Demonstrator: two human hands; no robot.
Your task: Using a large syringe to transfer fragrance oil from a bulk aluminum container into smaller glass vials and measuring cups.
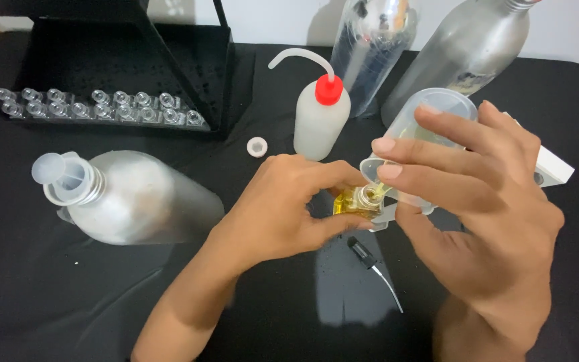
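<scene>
Right hand [484, 201] grips a tilted beaker [423, 117], its lip over a vial [360, 201] pinched by left hand [283, 204]; pump [370, 258] at six o'clock

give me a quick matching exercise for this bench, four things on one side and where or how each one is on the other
Things:
1. wash bottle
2. small glass bottle
3. clear beaker
4. rack of vials

States:
A. tilted in the right hand, pouring
B. far left, in a black box
C. upright, red cap, bent spout
D. held by the left hand, yellow liquid inside

Pairs: 1-C, 2-D, 3-A, 4-B
</scene>
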